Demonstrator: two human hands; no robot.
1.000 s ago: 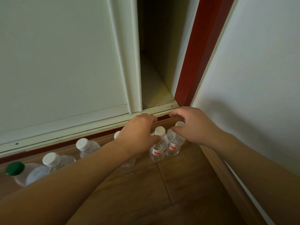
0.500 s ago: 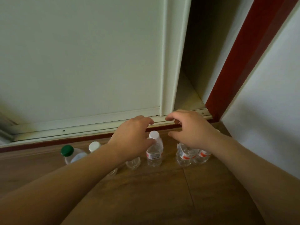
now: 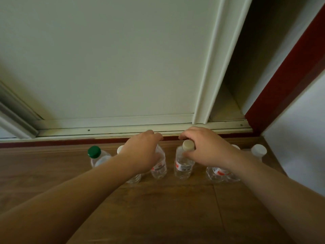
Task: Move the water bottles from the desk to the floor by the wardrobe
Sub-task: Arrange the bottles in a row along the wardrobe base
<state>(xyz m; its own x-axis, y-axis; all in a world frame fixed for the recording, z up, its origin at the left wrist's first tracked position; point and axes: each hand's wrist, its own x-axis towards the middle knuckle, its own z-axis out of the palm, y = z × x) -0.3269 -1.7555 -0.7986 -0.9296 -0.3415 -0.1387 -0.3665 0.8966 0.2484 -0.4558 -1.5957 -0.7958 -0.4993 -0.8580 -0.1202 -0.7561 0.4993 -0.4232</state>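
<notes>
— Which way have the hands gone in the last second?

— Leftward along the wardrobe (image 3: 123, 59) base. A second ago they were at the corner pair by the open gap; now that pair, one of them the white-capped bottle (image 3: 258, 151), sits to the right of the right hand (image 3: 209, 152).

— Holding anything?

— The left hand (image 3: 144, 155) is cupped over the top of a clear bottle (image 3: 159, 167), its cap hidden. The right hand pinches the neck of the next bottle (image 3: 182, 164) just under its pale cap.

— And the others?

— A green-capped bottle (image 3: 98, 156) stands left of the left hand. All on the floor (image 3: 175, 208) by the wardrobe, so I'd guess he's tidying the row, not carrying.
</notes>
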